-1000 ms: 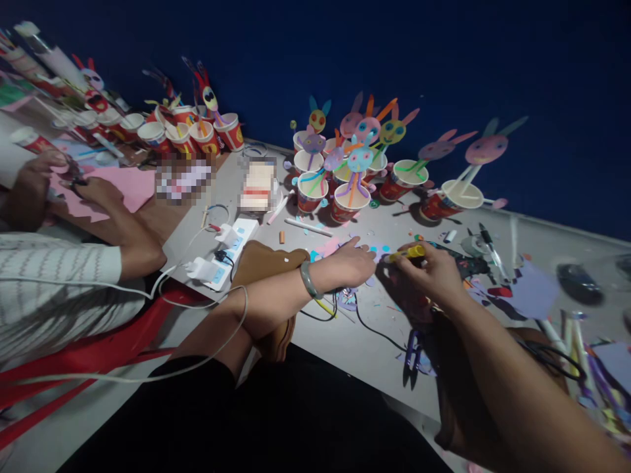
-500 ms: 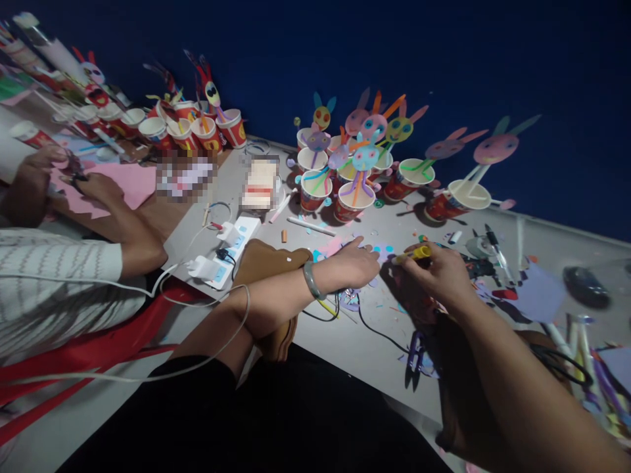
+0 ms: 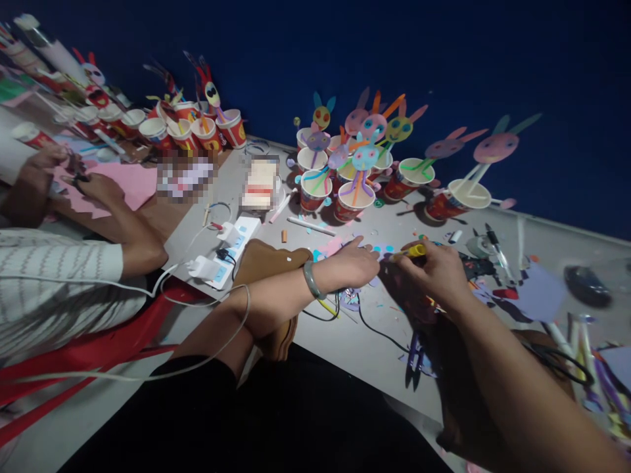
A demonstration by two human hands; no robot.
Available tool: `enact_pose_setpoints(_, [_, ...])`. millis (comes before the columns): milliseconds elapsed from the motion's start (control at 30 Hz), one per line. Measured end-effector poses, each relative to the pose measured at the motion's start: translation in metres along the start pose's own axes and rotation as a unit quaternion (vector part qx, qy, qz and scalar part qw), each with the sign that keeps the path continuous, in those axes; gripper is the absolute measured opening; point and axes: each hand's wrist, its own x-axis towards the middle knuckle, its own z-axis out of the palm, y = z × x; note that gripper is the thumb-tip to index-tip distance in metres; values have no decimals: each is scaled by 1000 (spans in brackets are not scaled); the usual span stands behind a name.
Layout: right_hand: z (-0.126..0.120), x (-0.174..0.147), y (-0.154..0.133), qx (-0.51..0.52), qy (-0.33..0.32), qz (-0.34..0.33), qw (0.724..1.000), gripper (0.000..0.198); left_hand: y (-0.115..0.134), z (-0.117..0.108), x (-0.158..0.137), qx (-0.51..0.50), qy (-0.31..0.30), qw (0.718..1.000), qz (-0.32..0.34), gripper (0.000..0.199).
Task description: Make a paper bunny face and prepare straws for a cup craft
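My right hand (image 3: 441,269) grips a yellow marker (image 3: 417,250) between thumb and fingers, its tip pointing left and down toward the table. Just left of that tip, my left hand (image 3: 352,263) rests low over small paper pieces, thumb stretched apart from the fingers; the fingertips are partly hidden. Beside the hands lie blue paper dots (image 3: 389,249) and a pink paper scrap (image 3: 335,246). Purple-handled snips (image 3: 415,358) lie nearer the table's front edge. Behind my hands stand red paper cups (image 3: 355,202) bearing coloured rabbit-like paper faces (image 3: 365,156).
A white power strip (image 3: 241,238) with plugs and cables lies left, beside a brown cloth-like item (image 3: 269,263). At far left, a co-worker's hands (image 3: 93,187) hold scissors over pink paper (image 3: 133,187). Purple paper (image 3: 539,292) and pens (image 3: 497,246) are at right.
My right hand and the yellow marker have shifted slightly left and tilted a little. My left hand stays in nearly the same place.
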Motion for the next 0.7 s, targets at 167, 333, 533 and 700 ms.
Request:
enact_pose_setpoints(167, [-2,-1,-4,8,-28,-14,999,23,0,0,0,2,-11,1000,-3,33])
enact_pose_setpoints(333, [-23,-7,1,83,19,100,991,19,-4,4,0,13,0,1000,11,35])
enact_pose_setpoints(533, [-33,-11,16,402,150,213,878,38,-4,-4,-3,16,-17,1000,16,38])
enact_pose_setpoints(700, [-25,-23,11,218,54,131,966,29,-3,-10,-5,3,-24,1000,14,39])
